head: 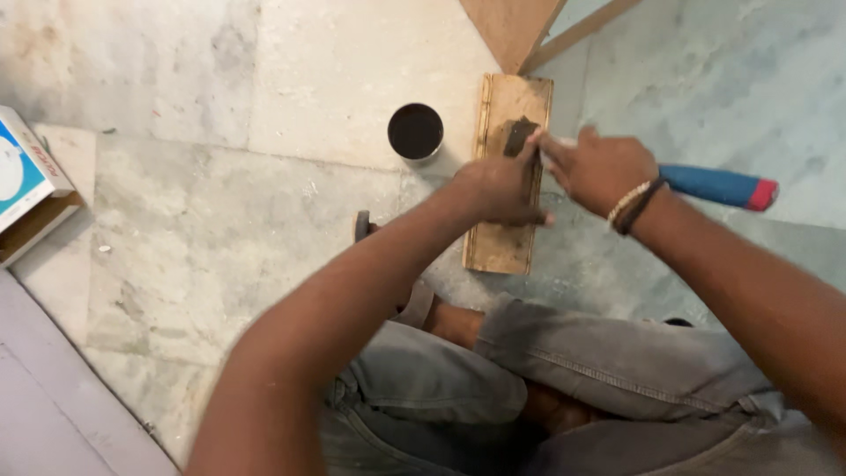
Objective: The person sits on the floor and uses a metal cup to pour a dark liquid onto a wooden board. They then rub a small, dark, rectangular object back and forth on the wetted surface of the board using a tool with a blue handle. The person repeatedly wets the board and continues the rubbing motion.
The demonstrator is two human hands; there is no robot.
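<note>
Where the marble floor [220, 247] meets the left edge of the view, one cardboard box [31, 181] with a blue-and-white face is seen lying well apart from the work. Further right, one small round tin [415, 131] of dark contents stands upright, just beside the top left corner of the single wooden block [504, 189], which lies flat on the floor ahead of the folded knees. The block is judged stiff, fairly light and liable to skid on smooth stone; it is best steadied by pressure from above or held by its long edges. It is pressed down near its middle by the left hand [498, 189], whose fingers are laid close together on the wood rather than curled round it. A dark smear [518, 134] is visible on the block's upper part. Just beside it, the right hand [597, 167], one banded wrist showing, is closed on one tool with a blue and red handle [723, 187]; the handle juts out to the right and looks hard and easy to hold, while the working end is hidden by the fingers, so its kind cannot be told. Two hands are counted, both the person's own.
</note>
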